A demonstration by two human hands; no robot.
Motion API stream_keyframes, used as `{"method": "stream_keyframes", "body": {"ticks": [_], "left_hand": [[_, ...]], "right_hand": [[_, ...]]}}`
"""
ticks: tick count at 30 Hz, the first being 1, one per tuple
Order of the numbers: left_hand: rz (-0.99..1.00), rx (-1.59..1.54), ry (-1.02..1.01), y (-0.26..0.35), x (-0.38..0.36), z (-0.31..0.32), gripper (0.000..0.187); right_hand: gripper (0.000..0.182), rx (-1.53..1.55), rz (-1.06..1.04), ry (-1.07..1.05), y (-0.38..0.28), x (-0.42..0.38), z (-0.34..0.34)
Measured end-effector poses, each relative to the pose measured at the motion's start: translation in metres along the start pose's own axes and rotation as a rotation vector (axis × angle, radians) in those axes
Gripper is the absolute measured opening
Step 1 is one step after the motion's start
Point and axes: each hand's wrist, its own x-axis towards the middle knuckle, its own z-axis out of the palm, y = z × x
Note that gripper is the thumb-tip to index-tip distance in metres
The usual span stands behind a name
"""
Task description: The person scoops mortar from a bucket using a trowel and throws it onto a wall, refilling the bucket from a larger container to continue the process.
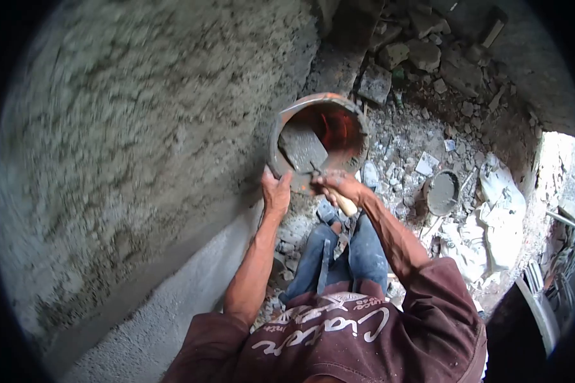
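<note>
An orange bucket [345, 131], its rim coated with grey mortar, is tilted so that its mouth faces the camera. My left hand [276, 190] grips the lower left of the rim. My right hand [340, 187] is closed around the wooden handle of a trowel [303, 148], at the lower right of the rim. The trowel's grey, wet-looking blade is inside the bucket's mouth. How much mortar lies deeper in the bucket is hard to tell.
A rough, mortar-covered wall [153, 121] fills the left side, above a smoother grey ledge [191, 287]. Rubble [421, 57] covers the ground at the right, with a smaller container [443, 193] of grey material, white sacks [501, 207] and metal pieces [543, 306].
</note>
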Motion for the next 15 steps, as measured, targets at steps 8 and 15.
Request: {"method": "stream_keyframes", "body": {"ticks": [8, 15], "left_hand": [[-0.311, -0.332, 0.240, -0.044, 0.013, 0.069, 0.061], [-0.711, -0.092, 0.260, -0.093, -0.031, 0.028, 0.060]], "right_hand": [[0.012, -0.098, -0.128, 0.218, -0.041, -0.057, -0.105], [0.023, -0.092, -0.579, 1.028, -0.069, -0.087, -0.243]]}}
